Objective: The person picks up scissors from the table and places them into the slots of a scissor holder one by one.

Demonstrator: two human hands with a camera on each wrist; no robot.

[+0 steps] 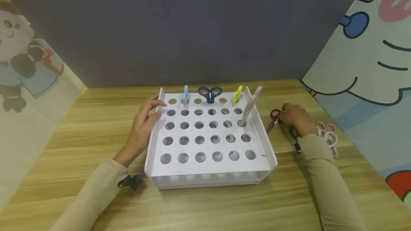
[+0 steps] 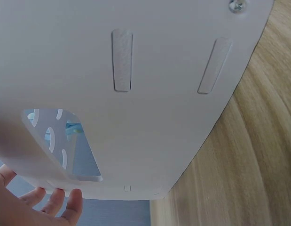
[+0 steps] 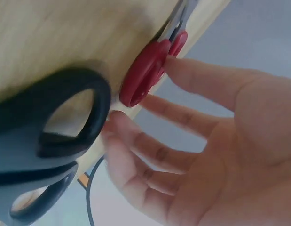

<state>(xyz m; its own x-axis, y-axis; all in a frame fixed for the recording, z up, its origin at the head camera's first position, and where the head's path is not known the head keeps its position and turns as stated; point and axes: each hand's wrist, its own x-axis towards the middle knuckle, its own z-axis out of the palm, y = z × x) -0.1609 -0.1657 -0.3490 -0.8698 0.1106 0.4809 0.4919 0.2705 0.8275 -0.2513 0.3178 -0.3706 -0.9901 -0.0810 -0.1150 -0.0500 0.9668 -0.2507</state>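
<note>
My left hand (image 1: 140, 128) rests on the left side wall of a white rack (image 1: 205, 167) with rows of round holes. In the left wrist view its fingertips (image 2: 55, 201) touch the wall's edge. Beside the rack, my right hand (image 1: 296, 117) pinches the handle of red-handled scissors (image 3: 144, 73) between thumb and index finger. Their blades point toward the rack. Light blue scissors (image 1: 185, 94), dark blue scissors (image 1: 210, 94) and yellow scissors (image 1: 237, 94) stand in the back row. Pale pink scissors (image 1: 251, 106) lean in a right-hand hole, further forward.
Black-handled scissors (image 3: 84, 115) lie close to my right fingers. White-handled scissors (image 1: 332, 139) and pink-handled scissors (image 1: 330, 127) lie beyond my right wrist. A grey panel (image 1: 199, 31) closes off the back of the wooden table (image 1: 80, 145), with cartoon-printed walls at both sides.
</note>
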